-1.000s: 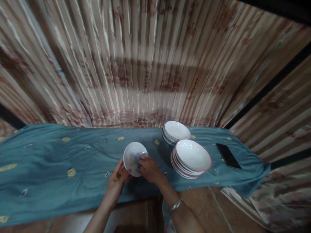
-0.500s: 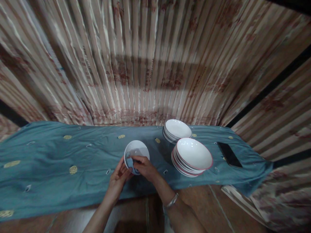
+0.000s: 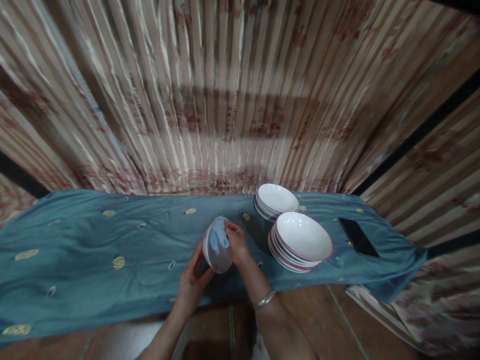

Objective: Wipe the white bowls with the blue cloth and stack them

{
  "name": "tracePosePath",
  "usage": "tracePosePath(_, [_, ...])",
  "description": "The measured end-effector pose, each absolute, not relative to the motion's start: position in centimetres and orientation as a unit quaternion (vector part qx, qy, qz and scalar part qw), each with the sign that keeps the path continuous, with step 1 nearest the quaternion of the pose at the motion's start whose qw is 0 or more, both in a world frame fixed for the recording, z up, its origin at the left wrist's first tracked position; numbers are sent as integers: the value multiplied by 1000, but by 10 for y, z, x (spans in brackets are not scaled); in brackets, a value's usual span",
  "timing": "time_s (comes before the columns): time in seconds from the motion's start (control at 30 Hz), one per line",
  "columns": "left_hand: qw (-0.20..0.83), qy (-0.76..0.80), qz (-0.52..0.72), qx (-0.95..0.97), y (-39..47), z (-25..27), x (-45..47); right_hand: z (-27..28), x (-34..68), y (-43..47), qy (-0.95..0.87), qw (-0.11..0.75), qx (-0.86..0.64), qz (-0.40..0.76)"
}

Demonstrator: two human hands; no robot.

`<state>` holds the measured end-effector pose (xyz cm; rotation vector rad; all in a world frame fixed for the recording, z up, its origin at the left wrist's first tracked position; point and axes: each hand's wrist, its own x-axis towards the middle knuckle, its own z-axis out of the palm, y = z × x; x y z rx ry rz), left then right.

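A white bowl (image 3: pixel 220 262) is tilted on its side, its opening turned toward the right. My left hand (image 3: pixel 194 276) is closed on its left and lower rim, thumb at the near edge. With bent fingers my right hand (image 3: pixel 237 243) grips a light blue cloth (image 3: pixel 218 236), which lies against the bowl's upper inner side and rim. Part of the cloth is covered by the right fingers. To the right of my hands stands a stack of red-rimmed white bowls (image 3: pixel 304 237), and behind it a stack of dark-rimmed white bowls (image 3: pixel 277 198).
A black phone (image 3: pixel 358 237) lies at the right end of the table. Blue-green cloth with yellow pineapple prints covers the table (image 3: pixel 90 240). Behind it hangs a patterned curtain (image 3: pixel 232 115), and a dark bar (image 3: pixel 416 132) slants at the right.
The bowl has tipped from facing up to lying on its side and shifted slightly right. My right hand has brought the cloth from the bowl's bottom up to its upper rim.
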<state>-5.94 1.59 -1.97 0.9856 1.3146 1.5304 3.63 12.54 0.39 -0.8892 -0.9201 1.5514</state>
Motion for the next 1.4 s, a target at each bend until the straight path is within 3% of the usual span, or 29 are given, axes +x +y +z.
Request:
tracePosePath(0.17, [415,537,615,402,13,-19,-56,17,37,114,-433,541,-385,609])
tracePosePath(0.47, [485,539,637,262,11,-5,-59,13,41,93,-609,389,-366,587])
tracePosePath(0.87, [578,470,641,185,1,-3,-66,5,59,87,-682,292,-320,589])
tracePosePath(1.07, [571,477,647,168,0,8,-63,3,70,85,-726,246,-284,575])
tracePosePath(1.23, [554,515,632,170,1,5,-63,-2,79,88,-795,205,-265,505])
tracePosePath(1.4, [548,520,629,187,3,1,-64,-1,90,90,-869,168,-299,357])
